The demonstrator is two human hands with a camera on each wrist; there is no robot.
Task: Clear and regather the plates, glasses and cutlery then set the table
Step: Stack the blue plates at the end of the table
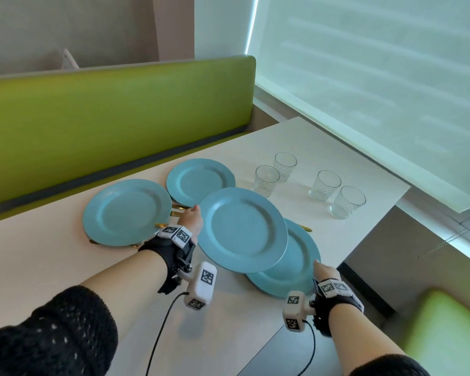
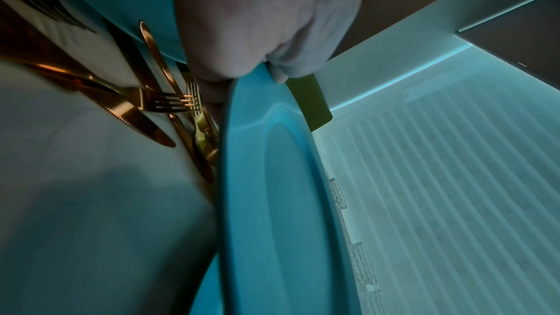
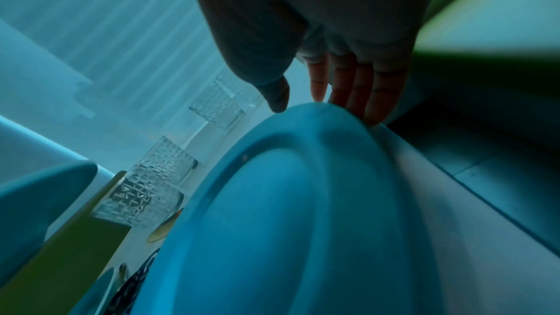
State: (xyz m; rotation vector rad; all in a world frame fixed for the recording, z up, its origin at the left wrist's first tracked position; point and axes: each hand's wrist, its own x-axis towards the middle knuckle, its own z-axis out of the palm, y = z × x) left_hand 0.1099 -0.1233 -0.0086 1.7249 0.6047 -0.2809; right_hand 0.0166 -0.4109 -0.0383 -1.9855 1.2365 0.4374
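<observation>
Several blue plates lie on the white table [image 1: 52,261]. My left hand [image 1: 192,216] pinches the left rim of one blue plate [image 1: 242,229] and holds it above the table, overlapping a second plate [image 1: 299,270] at the near right. The left wrist view shows that pinch [image 2: 257,61] on the held plate's rim [image 2: 272,200]. My right hand [image 1: 322,270] is at the near rim of the lower plate [image 3: 288,212], fingers [image 3: 357,90] straight along the edge, thumb just above it. Gold cutlery [image 2: 163,102] lies between the plates [image 1: 178,209].
Several clear patterned glasses [image 1: 324,185] stand at the far right of the table, close to its right edge [image 1: 377,221]. A green bench back [image 1: 120,104] runs behind the table. A green seat [image 1: 445,335] is at the lower right.
</observation>
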